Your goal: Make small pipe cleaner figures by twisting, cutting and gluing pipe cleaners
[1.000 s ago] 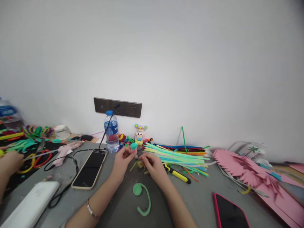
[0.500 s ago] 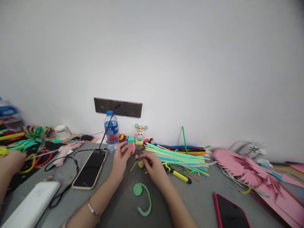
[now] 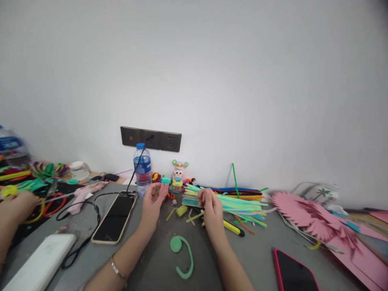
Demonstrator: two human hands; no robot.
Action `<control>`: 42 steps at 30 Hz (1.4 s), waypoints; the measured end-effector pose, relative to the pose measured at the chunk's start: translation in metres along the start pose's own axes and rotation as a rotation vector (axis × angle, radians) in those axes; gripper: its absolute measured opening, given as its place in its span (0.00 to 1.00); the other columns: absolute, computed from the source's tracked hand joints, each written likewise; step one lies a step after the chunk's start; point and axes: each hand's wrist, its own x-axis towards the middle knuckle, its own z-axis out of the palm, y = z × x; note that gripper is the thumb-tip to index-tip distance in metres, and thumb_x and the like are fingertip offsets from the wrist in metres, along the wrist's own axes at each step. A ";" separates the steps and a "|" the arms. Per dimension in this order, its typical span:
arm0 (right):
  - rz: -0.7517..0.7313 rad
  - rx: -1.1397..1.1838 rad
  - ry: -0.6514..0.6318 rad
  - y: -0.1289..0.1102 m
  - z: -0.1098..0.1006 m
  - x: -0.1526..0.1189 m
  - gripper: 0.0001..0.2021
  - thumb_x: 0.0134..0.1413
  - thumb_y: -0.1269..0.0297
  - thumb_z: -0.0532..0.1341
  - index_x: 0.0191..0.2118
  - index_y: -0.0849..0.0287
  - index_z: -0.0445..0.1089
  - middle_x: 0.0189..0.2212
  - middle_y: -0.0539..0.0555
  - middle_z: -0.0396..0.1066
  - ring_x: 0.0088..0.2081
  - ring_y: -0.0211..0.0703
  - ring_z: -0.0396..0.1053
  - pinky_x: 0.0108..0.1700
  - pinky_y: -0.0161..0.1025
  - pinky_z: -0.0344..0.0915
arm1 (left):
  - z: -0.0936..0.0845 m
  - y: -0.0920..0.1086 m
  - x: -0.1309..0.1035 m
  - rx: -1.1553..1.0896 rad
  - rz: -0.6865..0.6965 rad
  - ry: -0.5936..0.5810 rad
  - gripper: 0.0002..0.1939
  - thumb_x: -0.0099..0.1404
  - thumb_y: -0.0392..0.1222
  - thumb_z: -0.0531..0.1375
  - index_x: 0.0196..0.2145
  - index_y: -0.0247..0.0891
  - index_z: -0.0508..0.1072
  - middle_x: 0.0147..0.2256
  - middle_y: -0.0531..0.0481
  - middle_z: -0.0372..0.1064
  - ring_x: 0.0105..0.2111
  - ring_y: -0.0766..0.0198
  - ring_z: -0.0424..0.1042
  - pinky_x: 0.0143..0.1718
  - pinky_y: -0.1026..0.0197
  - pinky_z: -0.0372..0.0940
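Observation:
Upright between the thumb and fingers of my left hand (image 3: 154, 202) is a small pink-and-teal craft piece (image 3: 165, 182). My right hand (image 3: 211, 208) is raised in front of the bundle of pastel pipe cleaners (image 3: 242, 205), its fingertips pinched together. Whatever those fingertips hold, if anything, is too small to tell. Below my hands lies a green coiled strip (image 3: 190, 256) with a round spiral end. A yellow-green fuzzy bit (image 3: 182, 210) rests between my hands. Behind them stands a small figure (image 3: 178, 178) with big eyes and round ears.
A water bottle (image 3: 142, 169) and a phone (image 3: 114, 218) stand and lie left of my hands. A yellow-black cutter (image 3: 232, 227) is partly behind my right hand. Pink cut paper (image 3: 309, 214) and a red-cased phone (image 3: 295, 270) lie right. Another person's hand (image 3: 21, 206) works far left.
My right hand has moved right and up, from the yellow-green bit to in front of the pipe cleaners. My left hand has tilted the pink-and-teal piece, and its teal top now shows more.

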 end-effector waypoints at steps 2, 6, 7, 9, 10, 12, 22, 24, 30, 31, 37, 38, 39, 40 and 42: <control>0.012 0.006 0.018 0.002 0.000 0.000 0.21 0.64 0.49 0.47 0.24 0.54 0.57 0.19 0.46 0.54 0.22 0.38 0.54 0.26 0.36 0.53 | 0.001 0.001 -0.001 -0.019 -0.039 -0.016 0.20 0.55 0.55 0.65 0.38 0.39 0.70 0.25 0.55 0.69 0.22 0.68 0.66 0.22 0.67 0.57; 0.043 0.047 -0.013 0.011 0.004 -0.001 0.18 0.62 0.48 0.52 0.25 0.54 0.54 0.21 0.45 0.53 0.23 0.37 0.52 0.26 0.35 0.53 | 0.002 0.000 -0.002 -0.074 -0.057 -0.017 0.21 0.55 0.58 0.64 0.38 0.40 0.69 0.18 0.61 0.60 0.16 0.71 0.57 0.18 0.68 0.50; 0.049 0.051 -0.028 0.012 0.005 -0.002 0.17 0.61 0.48 0.53 0.26 0.54 0.54 0.21 0.45 0.53 0.23 0.37 0.53 0.26 0.35 0.53 | 0.002 -0.001 -0.002 -0.084 -0.058 -0.014 0.21 0.55 0.58 0.63 0.38 0.40 0.68 0.18 0.61 0.59 0.15 0.72 0.56 0.18 0.68 0.49; 0.046 0.039 -0.057 0.013 0.007 -0.003 0.16 0.61 0.50 0.54 0.28 0.54 0.55 0.22 0.45 0.53 0.24 0.37 0.53 0.26 0.34 0.53 | 0.002 -0.002 -0.002 -0.093 -0.063 -0.008 0.21 0.55 0.59 0.63 0.37 0.41 0.67 0.17 0.62 0.57 0.15 0.72 0.54 0.17 0.68 0.48; 0.038 0.024 -0.072 0.013 0.008 -0.003 0.15 0.61 0.52 0.54 0.28 0.54 0.55 0.22 0.45 0.53 0.24 0.37 0.54 0.26 0.34 0.53 | 0.002 -0.002 -0.001 -0.089 -0.067 -0.005 0.21 0.56 0.59 0.63 0.37 0.41 0.67 0.17 0.62 0.57 0.15 0.72 0.54 0.17 0.68 0.48; 0.015 -0.021 -0.109 0.012 0.008 -0.004 0.13 0.61 0.54 0.54 0.27 0.54 0.57 0.22 0.46 0.55 0.24 0.37 0.55 0.27 0.35 0.54 | 0.001 -0.002 0.000 -0.077 -0.072 0.005 0.20 0.56 0.59 0.63 0.35 0.42 0.65 0.17 0.63 0.57 0.15 0.71 0.55 0.18 0.68 0.49; -0.144 -0.356 -0.550 0.027 0.007 -0.007 0.15 0.47 0.76 0.55 0.38 0.54 0.73 0.38 0.54 0.74 0.31 0.43 0.69 0.34 0.37 0.64 | -0.002 -0.001 0.001 -0.013 -0.007 -0.009 0.21 0.54 0.54 0.66 0.25 0.39 0.60 0.21 0.60 0.59 0.21 0.70 0.58 0.23 0.68 0.54; -0.151 -0.426 -0.623 0.027 0.007 -0.009 0.20 0.42 0.80 0.54 0.39 0.53 0.73 0.38 0.53 0.73 0.34 0.44 0.70 0.35 0.37 0.64 | -0.003 -0.002 0.002 0.000 0.006 -0.004 0.20 0.53 0.53 0.67 0.24 0.39 0.60 0.22 0.59 0.56 0.22 0.70 0.58 0.25 0.68 0.55; -0.151 -0.539 -0.639 0.023 0.009 -0.014 0.22 0.41 0.82 0.54 0.41 0.52 0.73 0.39 0.54 0.70 0.39 0.45 0.72 0.40 0.37 0.65 | -0.006 -0.001 0.004 0.013 0.051 -0.029 0.23 0.50 0.52 0.68 0.22 0.39 0.57 0.22 0.58 0.55 0.24 0.68 0.58 0.28 0.67 0.56; -0.147 -0.517 -0.633 0.024 0.009 -0.014 0.22 0.42 0.81 0.55 0.41 0.52 0.73 0.39 0.54 0.70 0.39 0.45 0.71 0.41 0.37 0.65 | -0.006 -0.001 0.005 0.024 0.056 -0.041 0.23 0.50 0.52 0.68 0.21 0.40 0.56 0.22 0.59 0.54 0.24 0.68 0.57 0.28 0.66 0.56; -0.095 -0.235 -0.438 0.032 0.007 -0.007 0.11 0.46 0.71 0.59 0.38 0.55 0.72 0.29 0.51 0.67 0.24 0.40 0.63 0.27 0.36 0.63 | -0.007 -0.003 0.004 0.095 0.107 -0.089 0.24 0.52 0.51 0.66 0.18 0.40 0.53 0.20 0.58 0.54 0.23 0.66 0.57 0.29 0.65 0.57; -0.058 -0.189 -0.387 0.033 0.007 -0.005 0.09 0.47 0.68 0.61 0.37 0.56 0.71 0.26 0.50 0.65 0.22 0.39 0.61 0.24 0.35 0.60 | -0.006 -0.004 0.004 0.110 0.122 -0.102 0.24 0.53 0.50 0.66 0.18 0.40 0.54 0.21 0.56 0.56 0.25 0.65 0.59 0.29 0.64 0.58; -0.012 -0.135 -0.343 0.034 0.008 -0.004 0.07 0.49 0.64 0.61 0.37 0.56 0.70 0.23 0.48 0.63 0.21 0.39 0.59 0.23 0.35 0.59 | -0.006 -0.004 0.003 0.130 0.140 -0.116 0.23 0.53 0.49 0.66 0.18 0.40 0.54 0.23 0.55 0.59 0.26 0.64 0.61 0.31 0.64 0.59; 0.040 -0.073 -0.308 0.034 0.008 -0.003 0.08 0.50 0.61 0.62 0.36 0.56 0.69 0.21 0.48 0.62 0.20 0.39 0.60 0.22 0.35 0.58 | -0.006 -0.004 0.002 0.154 0.162 -0.133 0.22 0.53 0.47 0.65 0.17 0.40 0.54 0.25 0.53 0.61 0.28 0.63 0.63 0.32 0.63 0.59; 0.138 0.068 -0.264 0.034 0.009 -0.002 0.11 0.50 0.55 0.63 0.34 0.56 0.66 0.21 0.49 0.65 0.22 0.41 0.63 0.23 0.35 0.60 | -0.005 -0.004 0.001 0.217 0.207 -0.175 0.21 0.54 0.43 0.64 0.17 0.39 0.54 0.27 0.50 0.63 0.31 0.60 0.65 0.34 0.62 0.60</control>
